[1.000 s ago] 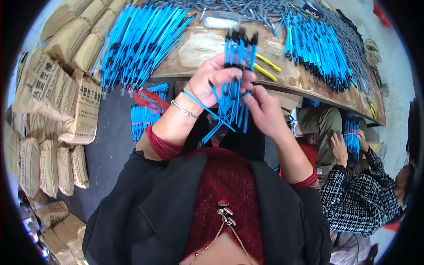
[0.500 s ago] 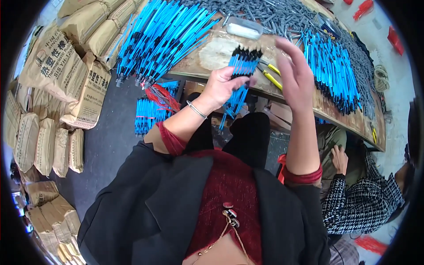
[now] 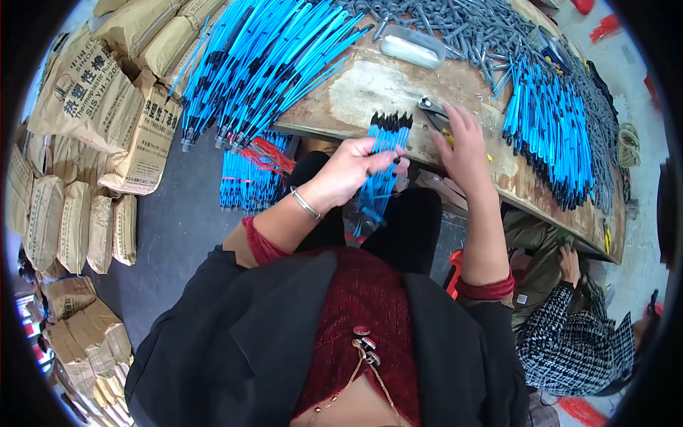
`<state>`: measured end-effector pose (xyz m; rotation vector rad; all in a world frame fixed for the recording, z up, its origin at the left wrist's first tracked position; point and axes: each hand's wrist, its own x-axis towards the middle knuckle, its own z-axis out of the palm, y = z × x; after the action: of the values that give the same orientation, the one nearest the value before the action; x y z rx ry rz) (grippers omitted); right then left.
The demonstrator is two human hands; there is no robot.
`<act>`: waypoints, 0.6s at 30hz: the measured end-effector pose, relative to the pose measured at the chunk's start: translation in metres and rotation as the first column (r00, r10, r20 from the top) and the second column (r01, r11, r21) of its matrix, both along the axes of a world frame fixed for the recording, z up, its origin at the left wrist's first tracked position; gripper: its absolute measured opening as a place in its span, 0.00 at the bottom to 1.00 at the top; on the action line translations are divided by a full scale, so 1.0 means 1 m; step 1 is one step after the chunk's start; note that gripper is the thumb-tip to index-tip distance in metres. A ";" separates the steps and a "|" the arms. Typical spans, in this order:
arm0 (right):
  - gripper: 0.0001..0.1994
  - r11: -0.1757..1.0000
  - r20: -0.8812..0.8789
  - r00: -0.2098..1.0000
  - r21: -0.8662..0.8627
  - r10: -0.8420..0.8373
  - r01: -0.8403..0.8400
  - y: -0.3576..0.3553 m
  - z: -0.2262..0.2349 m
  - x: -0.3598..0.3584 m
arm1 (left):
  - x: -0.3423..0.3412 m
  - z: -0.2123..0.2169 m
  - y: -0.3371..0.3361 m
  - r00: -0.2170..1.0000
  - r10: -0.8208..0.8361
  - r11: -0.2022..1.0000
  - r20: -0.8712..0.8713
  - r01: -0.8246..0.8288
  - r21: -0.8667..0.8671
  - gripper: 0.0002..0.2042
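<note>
My left hand [image 3: 351, 171] is closed around a bundle of thin blue plastic rods with black tips [image 3: 390, 132], held upright before the table edge, tips on top. Its lower ends hang above my lap. My right hand [image 3: 464, 149] is over the table's near edge with thumb and fingers apart. Beside it lie pliers with yellow handles [image 3: 427, 104], the handles partly hidden by the hand. Whether the fingers touch the handles I cannot tell.
Loose blue rods [image 3: 274, 64] lie heaped at the table's left, more [image 3: 548, 128] at its right. Grey plastic parts [image 3: 455, 25] cover the back, near a clear plastic box [image 3: 413, 47]. Paper sacks [image 3: 92, 107] are stacked at left. A person in a checked sleeve [image 3: 576, 349] sits at right.
My right hand has come down from a raised, blurred position to the pliers. My left hand still grips the bundle, now slightly lower. The view has shifted a little.
</note>
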<state>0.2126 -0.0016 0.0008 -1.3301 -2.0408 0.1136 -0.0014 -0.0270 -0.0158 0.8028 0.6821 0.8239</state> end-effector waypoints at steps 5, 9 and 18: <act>0.17 0.967 0.323 0.916 -0.008 -0.238 0.255 0.011 -0.013 0.014 | -0.001 -0.004 0.022 0.998 0.021 0.998 0.054 -0.018 -0.061 0.09; 0.14 0.974 0.264 0.939 0.101 -0.221 0.201 0.054 0.006 0.028 | -0.001 -0.003 0.030 0.995 0.004 0.991 0.104 0.009 -0.130 0.08; 0.09 0.980 0.511 0.858 -0.193 0.052 0.055 0.219 0.023 -0.017 | -0.002 0.000 0.033 0.994 -0.014 0.994 0.111 0.026 -0.106 0.08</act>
<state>0.1955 0.2173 0.0235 -1.6196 -2.5289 -0.0467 -0.0031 0.0060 -0.0162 0.6613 0.6141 0.8010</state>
